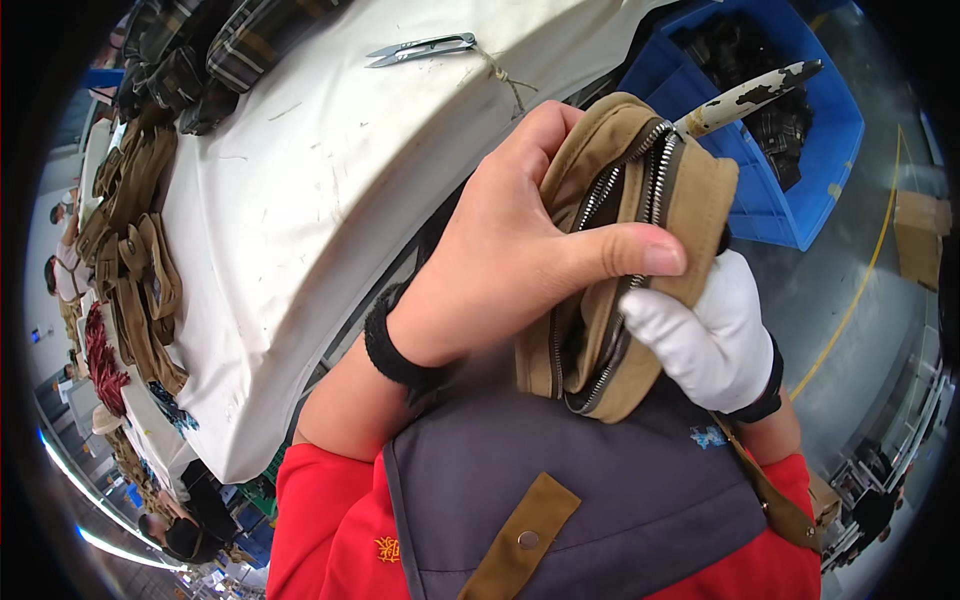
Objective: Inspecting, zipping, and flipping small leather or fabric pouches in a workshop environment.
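Observation:
A tan fabric pouch (686,202) with metal zippers is held in front of the apron, its zipped opening partly parted. My left hand (517,240) is bare and grips the pouch from the left, thumb across the zipper side. Gloved in white, my right hand (705,337) holds its lower right side, the thumb near the zipper teeth. Behind the top of the pouch, a white rod-like post (750,97) with chipped paint and a dark tip points up right. Thread snips (424,49) lie on the white-covered table (300,202), tied to a cord.
Tan fabric pieces (131,247) are heaped along the table's left side, with plaid pouches (247,45) at the top left. A blue plastic bin (817,187) holding dark plaid fabric stands at the upper right. A cardboard box (919,240) is farther right. Other people are in the left background.

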Motion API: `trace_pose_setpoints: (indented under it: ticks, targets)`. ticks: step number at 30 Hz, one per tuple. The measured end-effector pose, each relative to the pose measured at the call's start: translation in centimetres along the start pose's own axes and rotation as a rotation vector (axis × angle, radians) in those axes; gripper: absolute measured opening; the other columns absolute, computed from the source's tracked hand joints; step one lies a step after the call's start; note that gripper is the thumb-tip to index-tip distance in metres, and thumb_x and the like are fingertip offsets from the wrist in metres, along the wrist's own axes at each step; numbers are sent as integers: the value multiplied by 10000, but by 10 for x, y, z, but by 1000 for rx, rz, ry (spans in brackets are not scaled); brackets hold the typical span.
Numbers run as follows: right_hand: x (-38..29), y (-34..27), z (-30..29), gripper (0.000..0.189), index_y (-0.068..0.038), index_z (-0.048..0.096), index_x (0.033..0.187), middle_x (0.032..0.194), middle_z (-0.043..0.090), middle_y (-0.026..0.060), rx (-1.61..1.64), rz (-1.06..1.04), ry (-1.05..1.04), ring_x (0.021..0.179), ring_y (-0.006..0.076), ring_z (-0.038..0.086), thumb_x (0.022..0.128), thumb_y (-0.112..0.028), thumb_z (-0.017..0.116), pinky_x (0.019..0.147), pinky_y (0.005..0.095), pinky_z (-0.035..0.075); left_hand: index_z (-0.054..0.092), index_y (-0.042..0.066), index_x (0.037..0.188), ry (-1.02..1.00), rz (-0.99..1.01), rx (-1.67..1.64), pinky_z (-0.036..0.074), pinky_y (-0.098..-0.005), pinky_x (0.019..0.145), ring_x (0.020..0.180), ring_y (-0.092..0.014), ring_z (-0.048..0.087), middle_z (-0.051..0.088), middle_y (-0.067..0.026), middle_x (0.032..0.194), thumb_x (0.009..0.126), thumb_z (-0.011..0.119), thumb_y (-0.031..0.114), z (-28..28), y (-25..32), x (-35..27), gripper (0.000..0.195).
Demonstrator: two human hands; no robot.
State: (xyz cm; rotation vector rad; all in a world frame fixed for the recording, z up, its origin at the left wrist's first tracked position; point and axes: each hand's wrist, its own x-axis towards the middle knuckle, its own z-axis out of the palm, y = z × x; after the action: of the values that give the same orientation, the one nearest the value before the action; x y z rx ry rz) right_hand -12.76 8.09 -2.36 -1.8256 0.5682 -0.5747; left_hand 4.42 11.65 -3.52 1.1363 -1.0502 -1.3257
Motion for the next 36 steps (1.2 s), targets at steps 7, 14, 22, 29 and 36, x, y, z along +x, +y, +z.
trace_pose_setpoints:
  ticks: [7, 14, 22, 29, 36]
  targets:
    - [-13, 16, -11, 241, 25, 525, 1006, 740, 566, 86, 106, -92, -76, 606, 95, 529, 951, -123, 344, 470, 134, 401, 548, -3, 889, 183, 71, 161, 439, -217, 660, 734, -63, 528, 581, -20, 778, 751, 612, 50, -12, -20, 6, 161]
    - [-21, 18, -24, 175, 21, 587, 837, 774, 589, 43, -14, 242, 269, 693, 72, 530, 873, -149, 574, 622, 197, 415, 516, 10, 838, 266, -34, 259, 421, -193, 607, 659, -41, 514, 558, 9, 716, 744, 597, 14, -18, -16, 1, 123]
    - [-3, 36, 0, 985, -14, 233, 1372, 1331, 346, 163, -350, -344, 635, 1261, 255, 343, 523, 96, 720, 979, 370, 363, 487, 21, 811, 115, 241, 350, 423, -247, 592, 638, -147, 490, 494, -41, 707, 640, 686, 21, 13, -24, -9, 263]
    - [-5, 25, -3, 618, 19, 488, 1204, 1282, 448, 215, -324, -322, 378, 1241, 345, 386, 610, 39, 660, 1036, 392, 289, 522, 35, 922, 389, 547, 392, 471, -291, 693, 828, -255, 566, 543, -105, 979, 607, 733, 10, 29, -22, -8, 379]
    - [-10, 24, -8, 458, 5, 545, 1113, 1210, 515, 203, -536, -281, 348, 1154, 324, 485, 673, 95, 632, 972, 376, 373, 577, 53, 1080, 230, 620, 797, 501, -295, 777, 951, -257, 605, 586, -133, 1115, 634, 666, -70, 16, -13, -3, 472]
